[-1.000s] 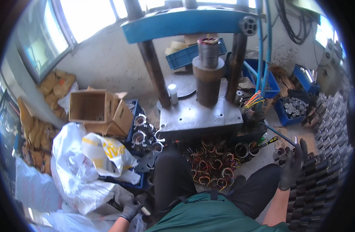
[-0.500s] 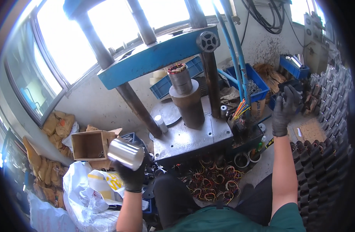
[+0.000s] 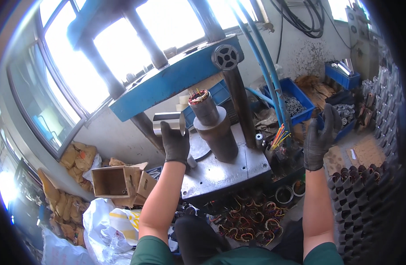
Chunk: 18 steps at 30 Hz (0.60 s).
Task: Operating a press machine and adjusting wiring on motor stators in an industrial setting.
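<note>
The left hand (image 3: 175,143), gloved in black, has its fingers wrapped around a shiny metal cylinder (image 3: 167,122), held up just left of the dark post (image 3: 214,128) on the blue press (image 3: 176,77). The right hand (image 3: 321,137) hangs to the right with fingers spread and empty, near the blue bins (image 3: 295,104).

Open air lies right of the press cylinder (image 3: 216,132); its 2 dark columns (image 3: 240,104) and blue hoses (image 3: 267,79) block behind, the blue crossbeam (image 3: 176,79) above.
</note>
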Each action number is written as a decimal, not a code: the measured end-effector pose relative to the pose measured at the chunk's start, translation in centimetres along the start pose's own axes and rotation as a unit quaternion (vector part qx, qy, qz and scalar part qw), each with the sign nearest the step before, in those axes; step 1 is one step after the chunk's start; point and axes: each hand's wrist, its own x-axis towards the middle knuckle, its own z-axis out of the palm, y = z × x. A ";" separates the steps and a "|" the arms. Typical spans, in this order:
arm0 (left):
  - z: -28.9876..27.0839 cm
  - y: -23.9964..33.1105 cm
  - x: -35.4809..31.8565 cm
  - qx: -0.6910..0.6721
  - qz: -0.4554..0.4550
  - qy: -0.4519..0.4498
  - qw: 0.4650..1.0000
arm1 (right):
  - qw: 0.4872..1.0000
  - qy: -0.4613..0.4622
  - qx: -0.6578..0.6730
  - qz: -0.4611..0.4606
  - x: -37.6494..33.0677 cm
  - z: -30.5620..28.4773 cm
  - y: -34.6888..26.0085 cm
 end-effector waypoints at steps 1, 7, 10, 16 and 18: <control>0.0 0.6 1.3 -0.088 0.009 0.023 0.996 | 1.000 0.005 0.003 0.004 0.0 0.0 0.1; 0.7 1.1 7.9 -0.382 0.032 0.008 0.924 | 1.000 0.009 0.000 0.020 -0.2 0.0 -0.4; 1.0 2.9 10.5 -0.734 -0.257 -0.007 0.629 | 1.000 0.017 -0.004 0.019 -0.3 -0.1 -0.4; 2.4 4.1 12.0 -0.699 -0.211 -0.059 0.681 | 0.999 0.022 0.011 0.030 -0.7 0.0 -0.6; 2.6 4.3 12.6 -0.692 -0.180 -0.070 0.696 | 0.997 0.038 0.056 0.030 -0.8 -0.2 -0.4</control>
